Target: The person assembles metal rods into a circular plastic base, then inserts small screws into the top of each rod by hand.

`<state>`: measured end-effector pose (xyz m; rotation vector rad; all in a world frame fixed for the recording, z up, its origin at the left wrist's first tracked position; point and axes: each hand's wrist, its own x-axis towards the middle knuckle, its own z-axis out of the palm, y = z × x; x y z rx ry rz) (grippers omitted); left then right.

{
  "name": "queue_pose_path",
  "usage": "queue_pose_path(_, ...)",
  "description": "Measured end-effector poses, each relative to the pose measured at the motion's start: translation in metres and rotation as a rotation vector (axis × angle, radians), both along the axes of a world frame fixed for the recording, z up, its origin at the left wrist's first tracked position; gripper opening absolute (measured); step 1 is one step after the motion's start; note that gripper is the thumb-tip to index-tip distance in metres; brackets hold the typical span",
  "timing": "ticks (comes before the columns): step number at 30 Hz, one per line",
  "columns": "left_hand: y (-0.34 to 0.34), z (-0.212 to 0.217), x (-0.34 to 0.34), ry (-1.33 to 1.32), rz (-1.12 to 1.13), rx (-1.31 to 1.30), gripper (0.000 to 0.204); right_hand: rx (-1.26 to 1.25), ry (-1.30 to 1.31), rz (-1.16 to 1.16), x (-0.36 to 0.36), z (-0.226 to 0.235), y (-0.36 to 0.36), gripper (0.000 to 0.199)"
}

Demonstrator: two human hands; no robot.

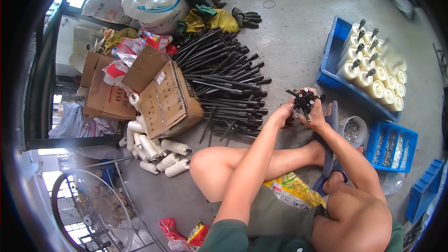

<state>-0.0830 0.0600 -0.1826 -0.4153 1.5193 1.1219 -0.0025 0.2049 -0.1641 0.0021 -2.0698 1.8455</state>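
My left hand (284, 110) and my right hand (318, 117) are closed together around a bundle of black rods (306, 100). The rod ends point up toward me and fan out slightly; some show pale tips. The lower part of the bundle is hidden behind my fingers. To the left of my hands lies a big pile of similar black rods (228, 77) on the floor. Just beyond my right forearm stands a white bucket (344, 136) of small metal parts.
A blue crate (333, 63) at the right holds white cylinders, several with black rods sticking up. Nearer stands a blue divided tray (409, 145) of small metal parts. Cardboard boxes (170, 98), white rolls (148, 147), dark gloves (246, 18) and a fan (88, 219) are on the left.
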Motion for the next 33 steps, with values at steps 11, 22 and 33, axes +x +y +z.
queue_pose_path(11, -0.041, 0.154, 0.013, 0.916, -0.857, -0.268, 0.045, 0.126, 0.016, -0.138, -0.025, 0.025, 0.009, 0.039)
queue_pose_path(22, -0.134, 0.188, -0.011, 1.062, -0.598, -0.167, 0.097, -0.277, 0.054, -0.212, -0.010, 0.072, -0.004, 0.026)
queue_pose_path(33, 0.062, 0.006, 0.068, 1.224, 0.165, 0.361, 0.021, -0.093, -0.118, -0.188, 0.008, 0.055, 0.007, 0.025)
